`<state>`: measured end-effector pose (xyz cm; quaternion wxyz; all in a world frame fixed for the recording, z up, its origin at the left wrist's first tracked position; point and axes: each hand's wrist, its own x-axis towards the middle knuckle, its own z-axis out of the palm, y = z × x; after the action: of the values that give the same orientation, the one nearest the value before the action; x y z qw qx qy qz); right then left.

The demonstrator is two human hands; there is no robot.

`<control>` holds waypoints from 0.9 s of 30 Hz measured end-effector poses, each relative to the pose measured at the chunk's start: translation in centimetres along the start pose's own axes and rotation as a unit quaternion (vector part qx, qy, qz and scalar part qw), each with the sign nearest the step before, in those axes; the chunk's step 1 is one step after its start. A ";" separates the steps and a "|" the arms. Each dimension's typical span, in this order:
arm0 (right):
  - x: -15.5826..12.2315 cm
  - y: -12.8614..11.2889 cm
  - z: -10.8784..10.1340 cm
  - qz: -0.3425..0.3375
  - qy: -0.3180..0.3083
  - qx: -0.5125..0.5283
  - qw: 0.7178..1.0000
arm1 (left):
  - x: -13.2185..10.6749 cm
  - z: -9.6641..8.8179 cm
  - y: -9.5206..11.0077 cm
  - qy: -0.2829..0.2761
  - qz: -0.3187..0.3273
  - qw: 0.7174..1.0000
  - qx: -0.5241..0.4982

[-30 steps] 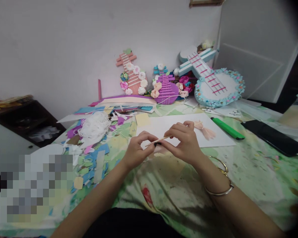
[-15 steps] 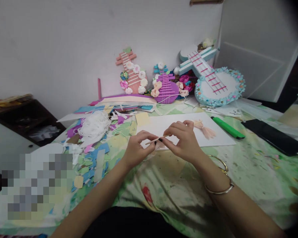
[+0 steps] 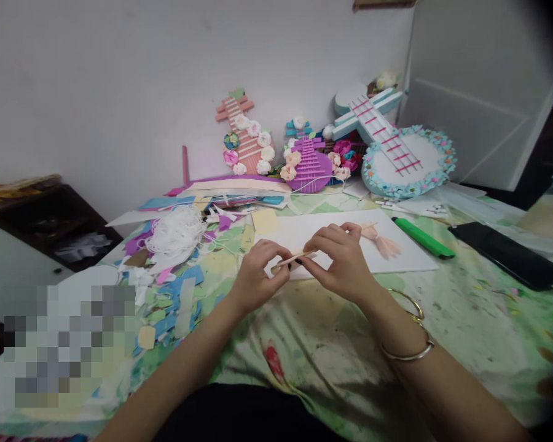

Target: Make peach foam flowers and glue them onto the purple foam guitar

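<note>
Between my hands, above the front edge of a white board point(image 3: 400, 261), is a thin wooden stick point(image 3: 295, 258) with a small piece of peach-coloured paper point(image 3: 309, 256) against it. My left hand point(image 3: 258, 276) pinches the stick's left end between thumb and fingers. At its other end, my right hand point(image 3: 338, 261) is closed on it in the same way, fingers curled. How far the paper wraps round the stick is hidden by my fingertips. Just past my right hand, a gathered bunch of peach paper point(image 3: 386, 244) lies on the board with another thin stick point(image 3: 369, 226).
A green box cutter point(image 3: 423, 237) and a black phone-like slab point(image 3: 511, 255) lie to the right. On the left are tangled white string point(image 3: 177, 236) and coloured paper scraps point(image 3: 166, 325). Decorated model lutes, purple point(image 3: 311, 169), pink point(image 3: 246, 144) and pale blue point(image 3: 405, 159), lean along the wall.
The peach paper, earlier hanging below the stick, is now up against it between my fingers. My hands have barely shifted, and both still pinch.
</note>
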<state>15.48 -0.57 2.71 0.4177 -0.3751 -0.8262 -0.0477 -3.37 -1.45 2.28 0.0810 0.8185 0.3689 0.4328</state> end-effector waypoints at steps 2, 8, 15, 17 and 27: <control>0.0 0.0 0.1 -0.003 -0.002 -0.004 1.000 | 0.0 0.0 0.0 0.001 0.009 1.000 0.011; 0.0 0.0 0.3 -0.005 0.003 -0.014 1.000 | -0.2 0.1 0.1 0.026 0.027 0.998 0.058; -0.1 -0.1 0.7 -0.006 0.023 -0.031 0.999 | -0.1 0.3 -0.1 0.042 0.032 0.994 0.101; -0.1 -0.1 0.7 -0.008 0.030 -0.032 0.999 | -0.2 0.3 -0.1 0.050 0.030 0.992 0.107; -0.1 -0.3 0.8 -0.013 0.042 -0.043 0.998 | -0.2 -0.1 0.0 0.019 0.025 0.996 0.080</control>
<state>14.78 -0.49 2.16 0.4347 -0.3796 -0.8100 -0.1041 -3.50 -1.60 2.19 -0.0027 0.8231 0.3828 0.4196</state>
